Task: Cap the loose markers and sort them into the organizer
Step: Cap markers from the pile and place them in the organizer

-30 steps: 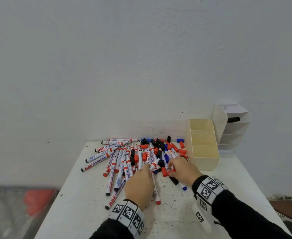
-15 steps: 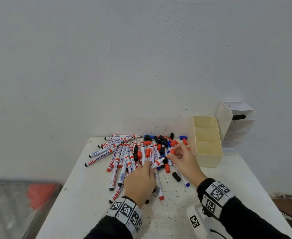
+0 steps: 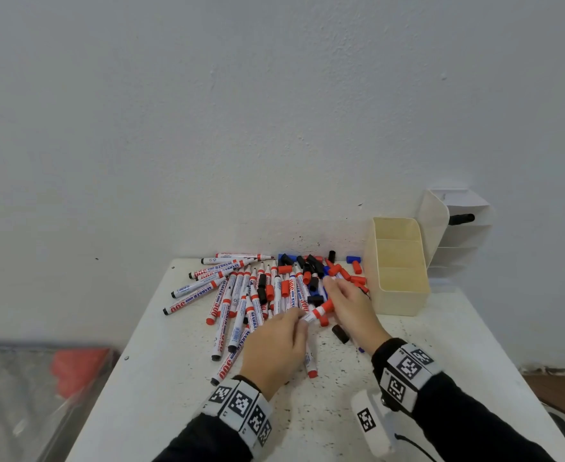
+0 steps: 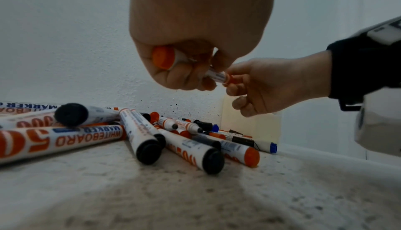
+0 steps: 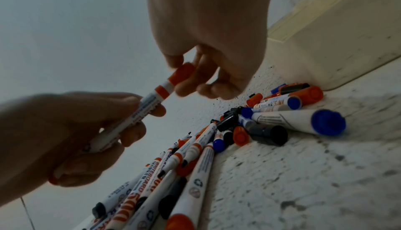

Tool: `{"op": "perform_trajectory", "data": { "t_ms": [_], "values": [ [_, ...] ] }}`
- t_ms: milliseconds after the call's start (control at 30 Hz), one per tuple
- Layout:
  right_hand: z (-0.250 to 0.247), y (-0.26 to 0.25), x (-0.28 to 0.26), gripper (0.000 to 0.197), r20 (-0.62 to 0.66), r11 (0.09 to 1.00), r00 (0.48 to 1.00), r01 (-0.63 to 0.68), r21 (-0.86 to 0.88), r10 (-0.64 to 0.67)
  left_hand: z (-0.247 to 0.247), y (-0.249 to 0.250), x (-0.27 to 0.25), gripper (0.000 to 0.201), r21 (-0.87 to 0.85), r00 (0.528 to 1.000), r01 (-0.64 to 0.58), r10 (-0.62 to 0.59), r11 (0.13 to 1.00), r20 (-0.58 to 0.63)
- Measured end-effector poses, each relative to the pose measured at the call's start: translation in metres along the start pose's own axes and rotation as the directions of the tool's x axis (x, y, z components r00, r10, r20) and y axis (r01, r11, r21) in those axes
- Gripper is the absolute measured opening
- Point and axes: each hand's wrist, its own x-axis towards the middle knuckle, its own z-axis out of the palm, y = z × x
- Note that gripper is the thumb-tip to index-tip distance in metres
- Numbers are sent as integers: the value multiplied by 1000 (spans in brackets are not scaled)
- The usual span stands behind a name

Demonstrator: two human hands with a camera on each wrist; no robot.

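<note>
Markers (image 3: 241,295) lie in a loose heap on the white table (image 3: 161,378), spread out to the left of the cream organizer (image 3: 399,298), with loose red, black and blue caps (image 3: 311,266) scattered at the heap's far end, nearest the organizer. The organizer sits at the table's back right, by the wall; its three compartments look empty, so sorting has not started. A white tiered rack (image 3: 457,235) behind the organizer holds one black item.

A second ago both hands were down in the heap, the right one fingering caps. Since then the left hand (image 3: 274,351) has lifted one red marker (image 3: 312,315) clear of the pile, and the right hand (image 3: 347,308) has brought a red cap (image 3: 327,305) onto its tip. I judge this to be the first capping, nearly complete: the cap looks seated or close to it, though a final push may be needed.

The red marker is in the air above the heap's near edge, just left of the organizer, bridging the two hands. In the right wrist view the left hand's (image 5: 71,135) fingers are curled round the barrel (image 5: 139,115), and the right hand (image 5: 208,48) pinches the cap (image 5: 181,74) between thumb and fingers. The left wrist view shows the marker's red rear end (image 4: 162,58) tucked inside the left hand's curled fingers. Next, the marker probably goes right, into the organizer.
</note>
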Motion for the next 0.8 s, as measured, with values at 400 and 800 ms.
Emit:
{"op": "perform_trajectory", "data": {
  "t_ms": [400, 800],
  "values": [
    [2, -10, 13, 40, 60, 997, 998, -15, -82, 20, -9, 16, 15, 30, -542, 948, 210, -34, 814, 317],
    [-79, -76, 12, 14, -341, 901, 848, 311, -302, -407, 9, 14, 31, 40, 166, 948, 181, -216, 970, 232]
  ]
}}
